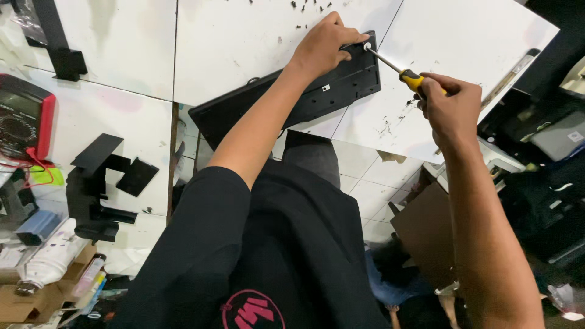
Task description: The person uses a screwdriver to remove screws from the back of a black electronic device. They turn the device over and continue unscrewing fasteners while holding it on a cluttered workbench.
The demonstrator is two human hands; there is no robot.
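While steadied: flat black plastic keyboard (317, 91), slim steel-shafted screwdriver (396, 67).

**White worktable and the items resting on it**

A white panelled worktable (244, 49), scuffed and speckled, bears a long black keyboard-shaped casing (329, 91) laid diagonally. Small dark screws (308, 9) lie scattered near the far edge. At left rest a red-cased meter (24, 119), a black bracket (94, 183) and a flat black plate (137, 176).

Black short-sleeved shirt (286, 244) with a round pink-red emblem (253, 311) on the chest, bare forearms.
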